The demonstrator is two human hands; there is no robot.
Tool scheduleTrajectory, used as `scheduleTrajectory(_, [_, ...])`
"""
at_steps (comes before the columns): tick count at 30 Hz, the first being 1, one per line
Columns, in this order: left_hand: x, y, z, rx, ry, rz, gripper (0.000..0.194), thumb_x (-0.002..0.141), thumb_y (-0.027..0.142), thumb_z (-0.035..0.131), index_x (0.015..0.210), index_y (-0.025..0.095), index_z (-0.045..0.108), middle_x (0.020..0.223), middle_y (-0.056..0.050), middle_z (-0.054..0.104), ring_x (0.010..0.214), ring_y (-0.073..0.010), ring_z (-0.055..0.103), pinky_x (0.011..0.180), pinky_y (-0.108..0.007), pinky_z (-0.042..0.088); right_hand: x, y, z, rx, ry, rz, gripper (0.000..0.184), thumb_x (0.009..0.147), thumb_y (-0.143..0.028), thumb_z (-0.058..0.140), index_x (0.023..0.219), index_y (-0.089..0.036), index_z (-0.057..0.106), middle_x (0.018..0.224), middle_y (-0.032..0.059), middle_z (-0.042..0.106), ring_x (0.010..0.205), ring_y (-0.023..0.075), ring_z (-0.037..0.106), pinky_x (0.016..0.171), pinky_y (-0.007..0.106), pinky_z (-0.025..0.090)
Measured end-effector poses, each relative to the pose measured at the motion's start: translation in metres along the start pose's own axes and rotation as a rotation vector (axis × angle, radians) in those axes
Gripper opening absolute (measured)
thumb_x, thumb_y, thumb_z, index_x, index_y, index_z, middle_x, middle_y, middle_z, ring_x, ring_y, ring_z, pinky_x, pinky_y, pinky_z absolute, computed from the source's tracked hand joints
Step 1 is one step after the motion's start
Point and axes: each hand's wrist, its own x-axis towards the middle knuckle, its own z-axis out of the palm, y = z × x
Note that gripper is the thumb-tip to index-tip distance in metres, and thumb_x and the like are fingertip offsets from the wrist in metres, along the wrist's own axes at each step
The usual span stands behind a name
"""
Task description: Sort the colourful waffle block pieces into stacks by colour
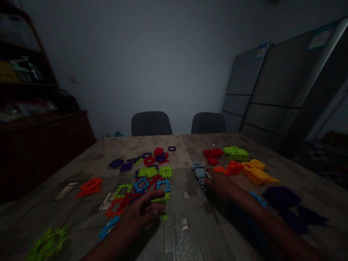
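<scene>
My left hand (144,212) hovers low above the left group of toothed plastic building pieces, its fingers slightly curled and apart. Just beyond its fingertips is a lime green piece (166,197); light blue ring-shaped pieces (141,185) and red pieces (128,200) lie around it. My right hand (219,183) reaches to a small heap of grey-blue toothed pieces (200,173) right of the middle. Thumb and fingers close on the heap's right side, partly hiding what they grip. Beside that hand lie orange pieces (234,167).
Sorted piles of red (212,154), lime (236,152), yellow (258,172) and dark purple (281,197) pieces rest on the right of the patterned table (187,145). More loose pieces are scattered leftward, including orange ones (91,186). Two dark chairs (151,123) stand behind the table.
</scene>
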Motion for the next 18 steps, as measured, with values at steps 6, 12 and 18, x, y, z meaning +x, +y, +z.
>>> scheduleTrajectory(6, [-0.004,0.022,-0.021,0.066,0.153,0.016,0.064,0.06,0.063,0.085,0.11,0.025,0.072,0.116,-0.013,0.074,0.11,-0.0352,0.068,0.089,-0.042,0.057,-0.001,-0.011,0.01,-0.054,-0.056,0.026,0.051,0.096,-0.028,0.054,0.142,-0.006,0.049,0.123,0.0252,0.068,0.111,0.0323,0.067,0.085,0.035,0.047])
scheduleTrajectory(12, [0.003,0.024,-0.031,0.042,0.127,0.044,0.069,0.063,0.064,0.086,0.115,0.022,0.069,0.109,-0.012,0.076,0.109,-0.032,0.07,0.095,-0.04,0.055,-0.007,-0.017,0.009,-0.056,-0.058,0.027,0.054,0.097,-0.028,0.054,0.145,-0.007,0.047,0.127,0.0236,0.067,0.118,0.0308,0.064,0.091,0.034,0.046])
scheduleTrajectory(18, [-0.002,0.037,-0.044,0.078,0.172,0.047,0.072,0.062,0.066,0.085,0.116,0.023,0.067,0.118,-0.012,0.074,0.113,-0.0329,0.068,0.087,-0.037,0.059,-0.012,-0.012,-0.004,-0.031,0.046,0.049,0.046,0.098,-0.024,0.049,0.14,-0.008,0.054,0.13,0.0237,0.066,0.119,0.0309,0.064,0.094,0.035,0.046])
